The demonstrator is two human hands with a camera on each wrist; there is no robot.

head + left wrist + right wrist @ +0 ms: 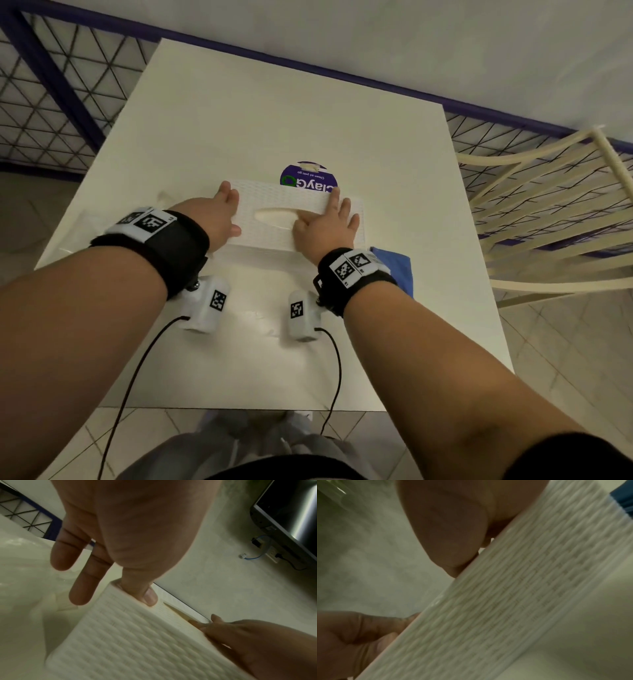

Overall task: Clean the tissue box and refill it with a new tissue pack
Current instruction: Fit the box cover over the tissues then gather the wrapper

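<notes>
A white woven-pattern tissue box (pixel 274 202) with an oval slot lies across the middle of the white table (pixel 274 113). My left hand (pixel 219 212) grips its left end, thumb over the top edge (pixel 149 596) and two fingers hanging free beside the box. My right hand (pixel 325 226) lies flat on the right part of the top, fingers spread and thumb beside the slot. The wrist views show the box (pixel 137 642) (pixel 522 588) close up and blurred. Whether there are tissues inside is hidden.
A purple round wipes canister (pixel 308 178) stands just behind the box. A blue cloth (pixel 397 267) lies by my right wrist. Something clear and shiny (pixel 25 563) lies left of the box. A cream slatted chair (pixel 548 212) stands right of the table.
</notes>
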